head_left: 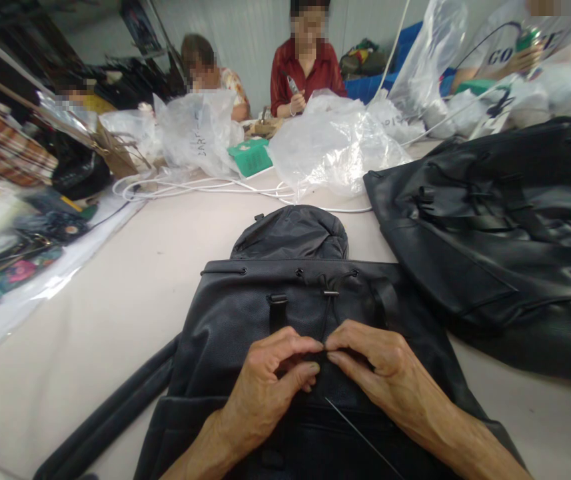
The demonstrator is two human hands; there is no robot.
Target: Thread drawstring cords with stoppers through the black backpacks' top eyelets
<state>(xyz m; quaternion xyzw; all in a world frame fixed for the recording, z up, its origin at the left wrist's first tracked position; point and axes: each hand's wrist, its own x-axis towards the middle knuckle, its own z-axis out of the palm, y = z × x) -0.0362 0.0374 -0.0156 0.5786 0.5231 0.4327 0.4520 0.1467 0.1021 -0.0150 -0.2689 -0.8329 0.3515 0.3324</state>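
Note:
A black leather-look backpack point(235, 340) lies flat on the table, its flap point(295, 233) folded out at the far end. A thin drawstring cord point(326, 317) comes out of eyelets along the top edge and passes a small cord stopper point(331, 293). Both my hands meet at the lower part of this cord. The thumb and index finger of my left hand point(275, 373) are bent together around it. Opposite, my right hand point(372, 360) pinches the cord with fingertips touching the left ones. The cord's end is hidden. Below them lies a thin, stiff metal-looking rod point(358, 430).
More black bags point(485, 247) are piled at the right. White cables point(205, 188), clear plastic bags point(335, 143) and a green box point(250, 157) lie across the back. A person in a red shirt point(280, 70) sits opposite, with other people nearby. A strap point(115, 407) extends left.

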